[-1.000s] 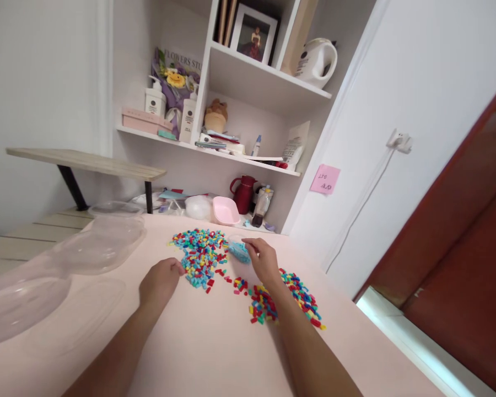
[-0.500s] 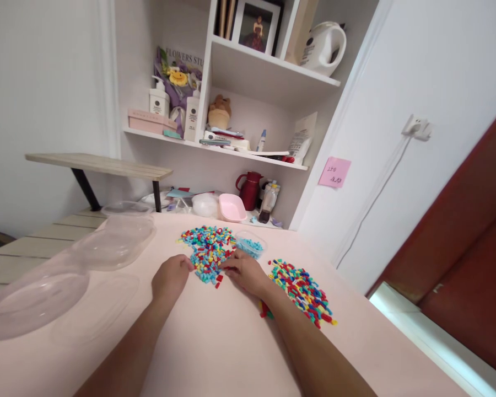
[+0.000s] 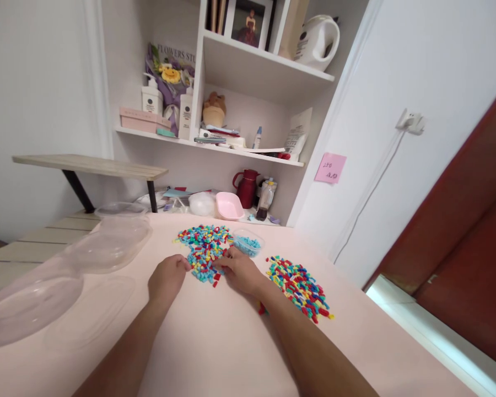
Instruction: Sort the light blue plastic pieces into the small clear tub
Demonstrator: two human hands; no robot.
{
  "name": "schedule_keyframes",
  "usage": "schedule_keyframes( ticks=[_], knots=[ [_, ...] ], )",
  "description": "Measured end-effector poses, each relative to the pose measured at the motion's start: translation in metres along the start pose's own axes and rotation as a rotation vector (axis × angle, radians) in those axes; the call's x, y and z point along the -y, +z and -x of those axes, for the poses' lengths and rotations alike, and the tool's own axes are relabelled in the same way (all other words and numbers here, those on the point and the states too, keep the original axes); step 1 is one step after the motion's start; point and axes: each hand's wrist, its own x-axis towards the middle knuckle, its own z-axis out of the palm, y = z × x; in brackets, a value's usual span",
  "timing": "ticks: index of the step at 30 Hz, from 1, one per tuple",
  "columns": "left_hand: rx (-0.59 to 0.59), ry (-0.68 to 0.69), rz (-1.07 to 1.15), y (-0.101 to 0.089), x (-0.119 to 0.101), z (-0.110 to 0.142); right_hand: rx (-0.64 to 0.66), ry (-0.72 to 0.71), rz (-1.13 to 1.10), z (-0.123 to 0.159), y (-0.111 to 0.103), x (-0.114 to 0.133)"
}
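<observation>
Left hand (image 3: 165, 278) and right hand (image 3: 240, 271) at the mixed pile (image 3: 204, 253)

We hold our left fingers curled in beside the pieces and our right fingers narrowly bunched at their near edge; we cannot tell whether either grip has closed on one. Just beyond our right grip sits the clear tub (image 3: 248, 243) of blue pieces; right of it lies the colourful pile (image 3: 300, 286).

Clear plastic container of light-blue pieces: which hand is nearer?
Right. The right hand is just in front of the container; the left hand is farther, to its left.
</observation>
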Motion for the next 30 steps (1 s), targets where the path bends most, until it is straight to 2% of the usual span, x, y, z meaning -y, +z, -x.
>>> schedule_keyframes(
  ticks=[6,9,13,20,27,30],
  knots=[
    [-0.003,-0.009,-0.001,0.001,0.0,-0.001,-0.045,0.067,-0.06,0.008,-0.019,-0.007],
    [0.003,-0.001,0.0,0.001,0.0,-0.001,-0.013,0.103,-0.046,0.011,-0.026,-0.009],
    [-0.002,0.013,0.009,0.001,0.0,0.0,0.059,0.142,-0.03,0.009,-0.022,-0.007],
    [-0.007,-0.002,-0.001,0.0,-0.001,0.001,0.079,0.139,0.037,0.008,-0.016,-0.002],
    [0.001,0.004,-0.009,-0.003,-0.003,0.003,0.054,0.118,0.031,0.007,-0.014,-0.001],
    [0.008,0.004,-0.007,-0.003,-0.003,0.002,-0.025,0.107,-0.013,0.007,-0.023,-0.004]
  ],
)
